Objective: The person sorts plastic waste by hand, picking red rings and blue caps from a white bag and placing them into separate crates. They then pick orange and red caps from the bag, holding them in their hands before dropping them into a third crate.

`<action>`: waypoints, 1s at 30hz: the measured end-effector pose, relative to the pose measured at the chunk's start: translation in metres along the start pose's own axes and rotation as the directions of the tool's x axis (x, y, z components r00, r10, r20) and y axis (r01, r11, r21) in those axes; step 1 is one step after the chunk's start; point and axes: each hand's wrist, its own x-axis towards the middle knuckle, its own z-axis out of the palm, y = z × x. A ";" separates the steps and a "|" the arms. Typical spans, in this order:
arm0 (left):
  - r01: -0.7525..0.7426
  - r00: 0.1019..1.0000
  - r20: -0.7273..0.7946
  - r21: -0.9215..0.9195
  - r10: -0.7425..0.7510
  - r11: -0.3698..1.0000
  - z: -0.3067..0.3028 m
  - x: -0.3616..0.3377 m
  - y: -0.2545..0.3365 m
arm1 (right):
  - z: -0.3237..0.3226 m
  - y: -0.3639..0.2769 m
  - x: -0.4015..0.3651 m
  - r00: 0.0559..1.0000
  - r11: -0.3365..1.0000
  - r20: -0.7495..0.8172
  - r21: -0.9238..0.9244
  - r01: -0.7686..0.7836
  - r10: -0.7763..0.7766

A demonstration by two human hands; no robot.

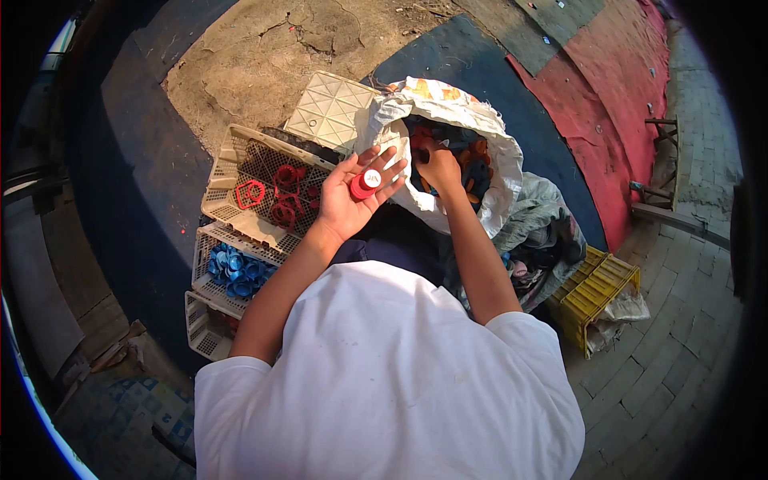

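My left hand (346, 206) is palm up with its fingers spread. A small red spool-like piece (366, 185) with a round white top rests on it; dark marks show on the white. My right hand (440, 170) reaches down into the mouth of a white woven sack (502, 152), its fingertips hidden among the contents. Dark blue and orange pieces (478, 168) fill the sack. Left of my left hand, a cream plastic crate (232, 190) holds several red ring-shaped pieces (286, 206).
Below that crate, another crate (206, 238) holds shiny blue pieces (238, 270), with a third crate (210, 332) beneath. A pale crate (330, 108) lies beyond. On the right are a greyish bag (544, 206) and a yellow crate (596, 288). Blue and red mats cover the ground.
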 end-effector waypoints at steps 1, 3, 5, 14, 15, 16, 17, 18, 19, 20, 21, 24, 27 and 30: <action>-0.008 1.000 0.000 0.004 0.008 1.000 0.001 -0.001 0.002 | 0.001 0.006 0.000 1.000 0.999 0.011 -0.029 0.017 -0.017; -0.024 1.000 0.000 0.003 0.024 1.000 0.001 -0.002 0.005 | 0.002 0.018 -0.002 0.998 0.995 0.035 -0.087 0.055 -0.052; -0.041 0.999 -0.004 -0.010 0.041 0.999 0.000 -0.004 0.008 | 0.010 0.036 -0.005 0.986 0.988 -0.067 -0.027 0.152 -0.154; -0.050 0.997 -0.052 0.005 0.050 0.999 -0.002 -0.001 0.008 | -0.015 0.051 -0.039 0.978 0.993 -0.193 -0.074 -0.093 0.077; -0.042 0.997 -0.058 0.011 0.043 0.999 -0.002 -0.001 0.007 | -0.016 0.052 -0.038 0.975 0.993 -0.210 -0.075 -0.093 0.076; -0.036 0.997 -0.063 0.016 0.037 0.999 -0.001 -0.001 0.006 | -0.017 0.054 -0.038 0.971 0.993 -0.227 -0.076 -0.092 0.073; -0.032 0.997 -0.067 0.022 0.034 0.999 0.000 0.000 0.005 | -0.017 0.055 -0.039 0.970 0.993 -0.227 -0.066 -0.099 0.081; -0.034 0.997 -0.069 0.024 0.036 0.999 0.000 0.000 0.005 | -0.019 0.051 -0.040 0.970 0.993 -0.228 -0.055 -0.104 0.089; -0.036 0.997 -0.071 0.027 0.038 0.999 0.000 0.000 0.004 | -0.021 0.047 -0.041 0.969 0.993 -0.227 -0.044 -0.110 0.097; -0.038 0.997 -0.072 0.029 0.040 0.999 0.000 0.001 0.004 | -0.022 0.043 -0.043 0.965 0.995 -0.252 -0.042 -0.092 0.079; -0.039 0.997 -0.073 0.029 0.041 0.999 0.000 0.001 0.005 | -0.023 0.041 -0.044 0.959 0.997 -0.276 -0.041 -0.073 0.058; -0.049 0.996 -0.075 0.029 0.051 0.998 0.001 0.001 0.007 | -0.020 0.032 -0.040 0.963 0.997 -0.270 -0.066 -0.030 0.011; -0.058 0.995 -0.081 0.025 0.060 0.998 0.002 0.001 0.007 | -0.013 0.022 -0.035 0.971 0.993 -0.233 -0.117 0.034 -0.061; -0.060 0.994 -0.086 0.020 0.061 0.998 0.002 0.003 0.006 | -0.005 0.017 -0.024 0.989 0.985 -0.147 -0.175 0.004 -0.030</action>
